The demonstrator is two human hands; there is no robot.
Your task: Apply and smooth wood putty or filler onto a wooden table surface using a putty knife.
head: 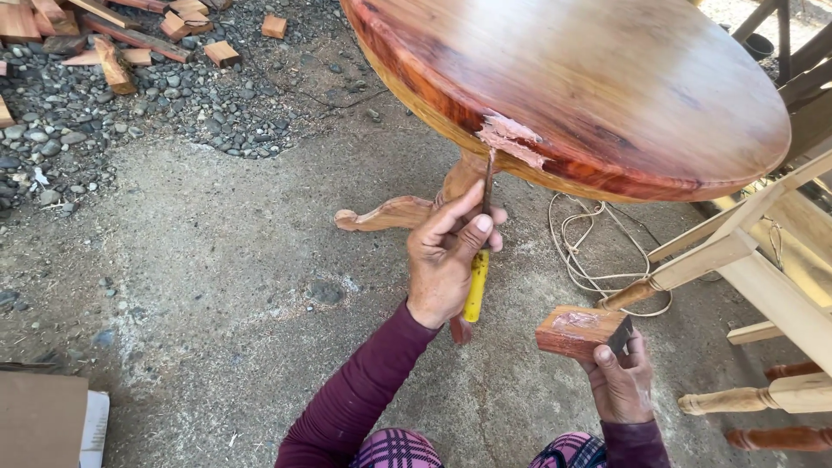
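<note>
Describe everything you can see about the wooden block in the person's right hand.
The wooden block is a small, rectangular piece of reddish-brown wood with a darker end face. Its top carries a smear of pinkish filler paste. The right hand holds it from below, thumb against the near side, roughly level, above the concrete floor and beside a pale unfinished chair frame.

Glossy wood tabletop [589,78]; pinkish, perhaps pasty filler [511,139]; matt wood block [579,332].

Left hand [446,260] gripping yellow-handled putty knife [479,251] against round table's [607,78] filler-smeared edge, right hand [622,381] holding wood block [581,331]
</note>
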